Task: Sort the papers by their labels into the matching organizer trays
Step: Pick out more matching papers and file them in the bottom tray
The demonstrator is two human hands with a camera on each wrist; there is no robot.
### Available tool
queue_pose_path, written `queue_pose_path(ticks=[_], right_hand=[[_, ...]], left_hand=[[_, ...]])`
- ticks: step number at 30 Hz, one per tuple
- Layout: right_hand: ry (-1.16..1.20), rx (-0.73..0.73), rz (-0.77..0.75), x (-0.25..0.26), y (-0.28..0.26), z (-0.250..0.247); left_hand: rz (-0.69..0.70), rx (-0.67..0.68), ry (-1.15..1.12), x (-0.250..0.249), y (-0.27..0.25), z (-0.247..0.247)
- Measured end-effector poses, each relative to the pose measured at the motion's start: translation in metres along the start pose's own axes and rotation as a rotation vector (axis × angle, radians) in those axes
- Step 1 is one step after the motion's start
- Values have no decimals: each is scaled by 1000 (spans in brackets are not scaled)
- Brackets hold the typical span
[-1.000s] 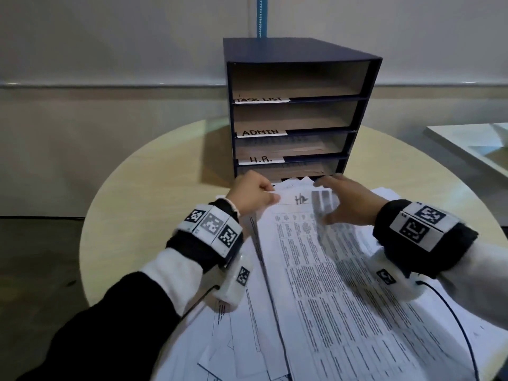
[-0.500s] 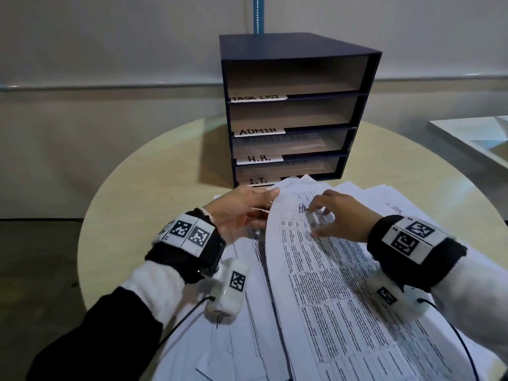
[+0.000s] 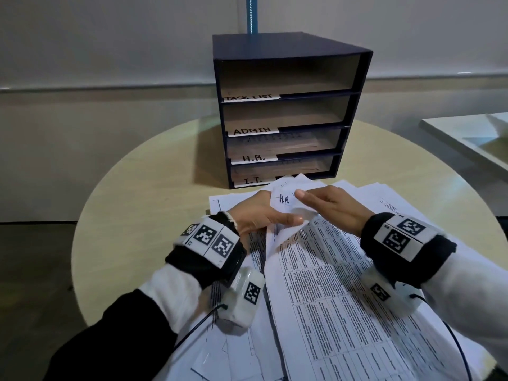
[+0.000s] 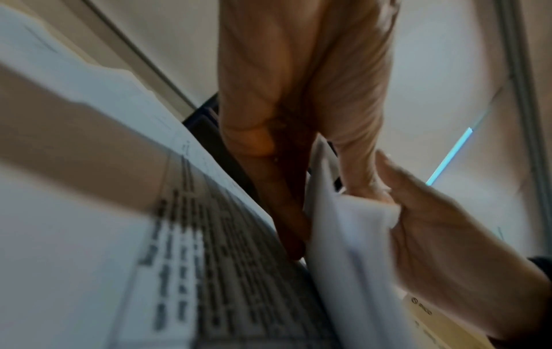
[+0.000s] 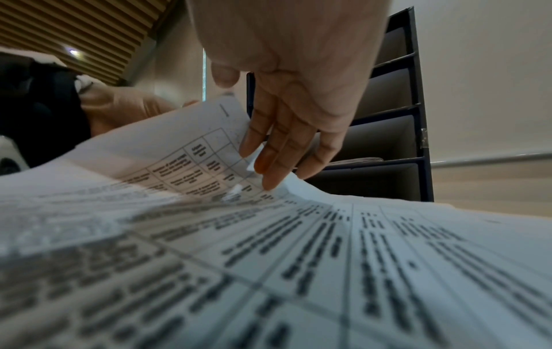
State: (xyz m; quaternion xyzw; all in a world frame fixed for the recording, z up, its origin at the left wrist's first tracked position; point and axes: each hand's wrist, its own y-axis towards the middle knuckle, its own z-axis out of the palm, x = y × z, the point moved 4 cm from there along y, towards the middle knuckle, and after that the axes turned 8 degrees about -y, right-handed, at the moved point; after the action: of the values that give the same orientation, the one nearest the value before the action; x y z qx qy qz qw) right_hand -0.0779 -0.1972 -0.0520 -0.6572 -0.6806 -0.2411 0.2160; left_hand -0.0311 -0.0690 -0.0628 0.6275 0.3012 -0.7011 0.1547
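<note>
A dark blue organizer point(image 3: 286, 50) stands at the back of the table with trays marked TASK LIST, ADMIN, H.R. point(image 3: 254, 158) and I.T. In front of it lies a spread pile of printed papers point(image 3: 343, 312). The top sheet point(image 3: 284, 199) has its far corner lifted and curled, showing a handwritten "H.R.". My left hand point(image 3: 275, 215) pinches that sheet at its left edge. My right hand point(image 3: 310, 199) pinches the labelled corner, thumb on top and fingers point(image 5: 278, 146) behind it. In the left wrist view the sheet point(image 4: 343, 224) stands between both hands.
The round wooden table point(image 3: 137, 215) has bare surface to the left and right of the organizer. The H.R. and I.T. trays hold some papers. A white surface point(image 3: 472, 136) sits at the far right, and a blue pole point(image 3: 251, 12) rises behind the organizer.
The sheet's far corner has risen off the pile and curled toward me, so its label now reads H.R. Both hands have come together on that corner.
</note>
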Motion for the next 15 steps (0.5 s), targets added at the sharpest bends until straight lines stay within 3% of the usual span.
queue_pose_path(ticks=[3,9,12,15], right_hand=[[-58,-49,21,-7,3,-3],[127,-32,98,-20,5,-7],[245,1,81,-16,2,-8],[290,15,106,-12,1,-8]], left_hand=[[0,-35,50,2,2,-2],[-31,-348,203,4,-2,-26],[36,-366,199,-1,-2,-26],[20,-347,140,-7,-4,-20]])
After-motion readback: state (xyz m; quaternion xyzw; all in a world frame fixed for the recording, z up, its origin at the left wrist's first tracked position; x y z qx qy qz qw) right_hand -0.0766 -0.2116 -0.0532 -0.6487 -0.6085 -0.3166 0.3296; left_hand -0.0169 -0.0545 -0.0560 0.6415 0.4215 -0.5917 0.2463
